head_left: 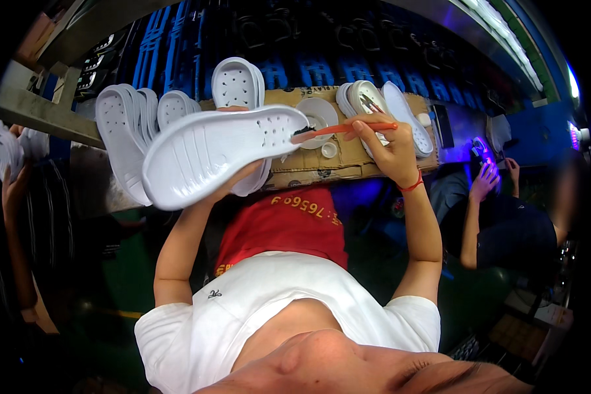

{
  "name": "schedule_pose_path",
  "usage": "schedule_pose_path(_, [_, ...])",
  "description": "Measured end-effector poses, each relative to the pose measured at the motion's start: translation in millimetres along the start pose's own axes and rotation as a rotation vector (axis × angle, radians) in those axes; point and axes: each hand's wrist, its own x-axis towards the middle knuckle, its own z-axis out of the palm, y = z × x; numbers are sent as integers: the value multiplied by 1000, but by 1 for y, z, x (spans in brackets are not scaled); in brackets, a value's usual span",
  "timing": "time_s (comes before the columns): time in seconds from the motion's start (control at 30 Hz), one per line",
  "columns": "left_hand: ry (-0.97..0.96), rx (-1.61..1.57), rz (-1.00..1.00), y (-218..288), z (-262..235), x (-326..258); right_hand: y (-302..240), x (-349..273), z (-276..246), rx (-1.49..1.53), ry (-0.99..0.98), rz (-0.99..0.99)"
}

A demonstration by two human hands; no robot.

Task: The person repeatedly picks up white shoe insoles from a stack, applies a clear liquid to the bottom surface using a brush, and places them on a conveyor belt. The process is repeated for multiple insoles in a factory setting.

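Observation:
My left hand (238,181) grips a white shoe sole (210,148) from beneath, its fingers partly hidden behind it. The sole's ridged, perforated face is turned up, with its wide end at the left. In my right hand (394,150) is a brush (333,129) with an orange handle, pinched between the fingers. The dark brush tip meets the narrow right end of the sole, or lies just beside it. Behind that end stands a white bowl (331,113), and a small white cup (329,150) sits near it on the cardboard (295,177).
Stacked white soles (121,131) stand at the left, with another stack (236,82) behind the held sole. More soles (407,121) lie right, beside a tray of brushes (366,98). Blue racks (315,72) line the back. Other people's hands (484,180) work at the right and far left.

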Motion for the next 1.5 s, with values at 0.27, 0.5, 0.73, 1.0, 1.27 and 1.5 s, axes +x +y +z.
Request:
schedule_pose_path(0.27, [52, -583, 15, -8, 11, 4, -47, -4, 70, 761, -154, 187])
schedule_pose_path(0.5, [-35, -478, -406, -15, 29, -8, -31, 79, 64, 250, -179, -496])
schedule_pose_path(0.73, [132, -250, -97, -5, 23, -3, 41, 51, -20, -52, -144, -118])
schedule_pose_path(1.0, [74, -279, 122, 18, 27, 19, 4, -33, 13, 173, 176, 191])
schedule_pose_path(1.27, [-33, -615, 69, 12, 30, 29, -37, -52, 67, 671, 138, 301])
schedule_pose_path(1.5, [-345, -480, 272, 16, 63, 134, -52, -81, 58, 811, 776, 158])
